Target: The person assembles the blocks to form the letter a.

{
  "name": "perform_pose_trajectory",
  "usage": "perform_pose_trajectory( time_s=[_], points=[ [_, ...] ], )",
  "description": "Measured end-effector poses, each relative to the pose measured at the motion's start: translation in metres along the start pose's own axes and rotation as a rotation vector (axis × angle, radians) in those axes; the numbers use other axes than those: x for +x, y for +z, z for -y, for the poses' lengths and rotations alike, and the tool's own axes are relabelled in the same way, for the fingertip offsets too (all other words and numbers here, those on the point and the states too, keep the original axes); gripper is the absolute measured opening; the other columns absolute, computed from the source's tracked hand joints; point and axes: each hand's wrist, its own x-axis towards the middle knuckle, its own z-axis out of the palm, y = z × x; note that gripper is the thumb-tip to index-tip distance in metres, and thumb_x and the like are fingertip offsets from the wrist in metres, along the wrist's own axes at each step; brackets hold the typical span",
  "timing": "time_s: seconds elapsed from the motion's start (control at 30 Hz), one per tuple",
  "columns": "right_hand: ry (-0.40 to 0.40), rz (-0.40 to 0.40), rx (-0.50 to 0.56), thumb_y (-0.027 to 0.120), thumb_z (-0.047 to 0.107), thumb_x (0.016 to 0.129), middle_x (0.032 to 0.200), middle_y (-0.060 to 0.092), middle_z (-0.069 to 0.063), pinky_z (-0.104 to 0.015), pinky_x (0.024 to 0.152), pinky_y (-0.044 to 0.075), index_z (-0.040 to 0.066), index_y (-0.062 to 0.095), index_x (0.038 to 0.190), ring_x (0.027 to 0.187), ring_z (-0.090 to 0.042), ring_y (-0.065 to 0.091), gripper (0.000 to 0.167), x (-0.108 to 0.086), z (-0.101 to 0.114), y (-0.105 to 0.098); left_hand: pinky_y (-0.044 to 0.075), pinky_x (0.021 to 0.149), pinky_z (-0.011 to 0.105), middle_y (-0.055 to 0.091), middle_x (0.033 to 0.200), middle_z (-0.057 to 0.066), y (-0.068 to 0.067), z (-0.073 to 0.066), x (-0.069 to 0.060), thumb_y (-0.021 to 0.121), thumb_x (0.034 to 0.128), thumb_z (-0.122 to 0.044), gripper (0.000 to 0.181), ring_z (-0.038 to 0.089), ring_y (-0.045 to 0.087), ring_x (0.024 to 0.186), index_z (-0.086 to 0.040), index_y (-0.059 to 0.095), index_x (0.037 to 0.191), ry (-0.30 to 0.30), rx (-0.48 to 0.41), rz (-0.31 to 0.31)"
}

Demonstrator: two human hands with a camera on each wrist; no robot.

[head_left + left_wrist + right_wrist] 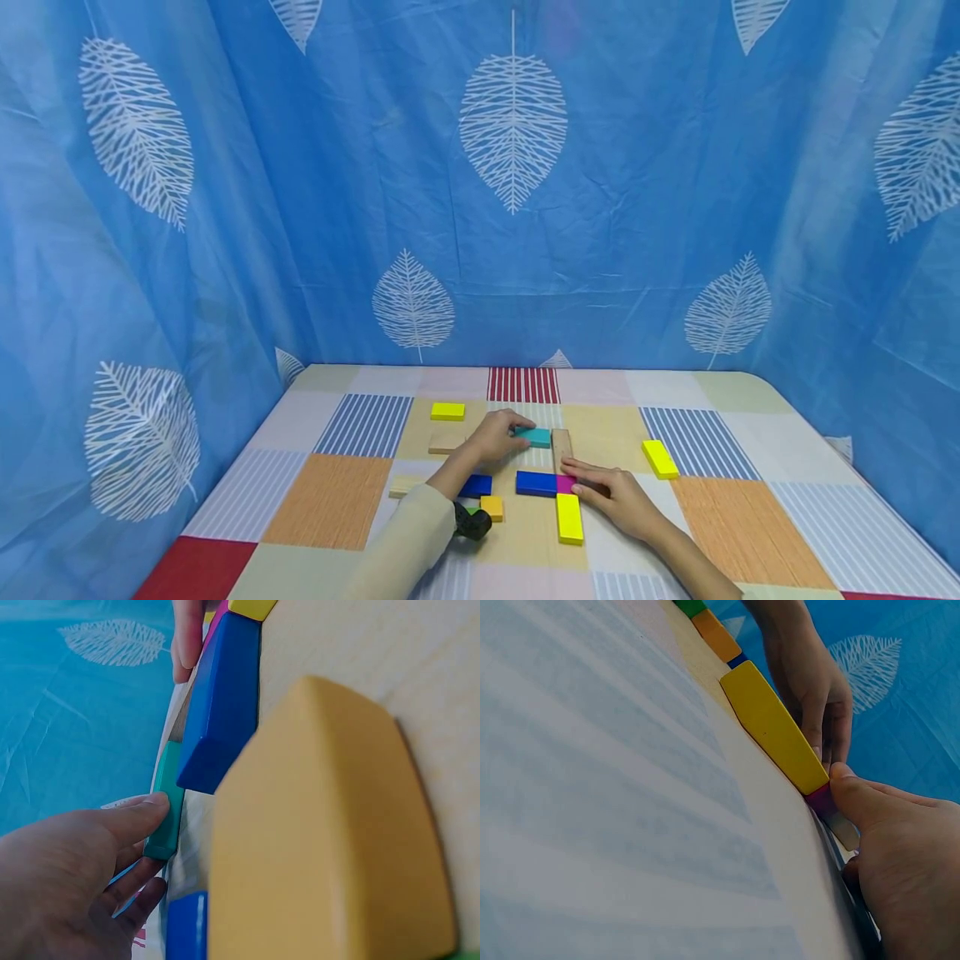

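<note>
My left hand (498, 435) pinches a teal block (534, 437) by its left end, thumb on the near side in the left wrist view. The block's other end lies beside an upright-running plain wooden block (562, 450). My right hand (618, 496) rests its fingertips at the small magenta block (566, 484) and the near end of the wooden one, fingers fairly straight. Left of the magenta block lies a long blue block (536, 483). A yellow block (570, 519) extends toward me below it; in the right wrist view my thumb touches near its corner.
Nearer my left forearm lie an orange block (492, 507), another blue block (477, 486) and a pale wooden block (403, 486). Other yellow blocks lie at the back (447, 412) and right (660, 459). A patchwork-patterned cloth covers the table (322, 500); a blue leaf-print curtain (600, 250) surrounds it.
</note>
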Motion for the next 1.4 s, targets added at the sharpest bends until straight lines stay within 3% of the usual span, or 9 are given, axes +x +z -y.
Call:
perform_pose_trajectory(
  time_s=[0.63, 0.97, 1.07, 1.17, 1.3, 1.4],
  points=[
    [0.013, 0.006, 0.011, 0.057, 0.036, 0.090, 0.129, 0.053, 0.008, -0.044, 0.095, 0.040, 0.020, 0.060, 0.125, 0.120, -0.020, 0.048, 0.039, 0.0000, 0.0012, -0.0009, 0.047, 0.083, 0.025, 0.062, 0.108, -0.001, 0.0025, -0.0014, 0.0009, 0.065, 0.0868, -0.017, 0.030, 0.010, 0.053, 0.089, -0.014, 0.065, 0.117, 0.027, 0.003, -0.004],
    [-0.014, -0.015, -0.010, 0.058, 0.035, 0.090, 0.128, 0.055, 0.007, -0.040, 0.094, 0.042, 0.018, 0.061, 0.124, 0.118, -0.021, 0.050, 0.038, 0.0003, 0.0005, 0.0006, 0.047, 0.085, 0.026, 0.062, 0.112, -0.001, 0.0018, -0.0029, 0.0003, 0.064, 0.0872, -0.019, 0.031, 0.011, 0.053, 0.092, -0.015, 0.065, 0.118, 0.000, 0.009, 0.008],
    [-0.037, -0.016, -0.010, 0.062, 0.035, 0.087, 0.128, 0.055, 0.004, -0.030, 0.087, 0.048, 0.016, 0.060, 0.125, 0.115, -0.021, 0.053, 0.042, -0.0002, 0.0001, 0.0016, 0.047, 0.084, 0.025, 0.062, 0.111, -0.001, 0.0018, -0.0025, -0.0002, 0.065, 0.0871, -0.019, 0.031, 0.010, 0.053, 0.091, -0.016, 0.065, 0.118, 0.008, 0.016, 0.008],
    [-0.054, -0.008, 0.005, 0.066, 0.035, 0.084, 0.129, 0.055, 0.000, -0.018, 0.066, 0.046, 0.014, 0.060, 0.125, 0.099, -0.010, 0.057, 0.047, -0.0004, -0.0011, 0.0021, 0.047, 0.083, 0.024, 0.062, 0.110, -0.002, 0.0020, -0.0021, -0.0014, 0.065, 0.0867, -0.019, 0.031, 0.010, 0.053, 0.090, -0.016, 0.065, 0.118, 0.011, 0.017, 0.006],
    [-0.070, -0.004, 0.024, 0.068, 0.034, 0.083, 0.129, 0.055, -0.004, -0.017, 0.048, 0.034, 0.012, 0.059, 0.126, 0.080, -0.004, 0.049, 0.049, -0.0001, -0.0022, 0.0021, 0.047, 0.082, 0.024, 0.062, 0.109, -0.002, 0.0019, -0.0021, -0.0022, 0.065, 0.0870, -0.020, 0.032, 0.010, 0.053, 0.090, -0.016, 0.065, 0.119, 0.019, 0.025, 0.007],
    [-0.078, -0.004, 0.022, 0.068, 0.032, 0.083, 0.129, 0.055, -0.006, -0.017, 0.046, 0.032, 0.012, 0.059, 0.126, 0.081, -0.007, 0.050, 0.048, 0.0003, -0.0020, 0.0020, 0.047, 0.083, 0.024, 0.062, 0.109, -0.001, 0.0005, -0.0026, -0.0022, 0.065, 0.0867, -0.023, 0.035, 0.011, 0.054, 0.091, -0.015, 0.063, 0.121, 0.027, 0.028, 0.008]
  ],
)
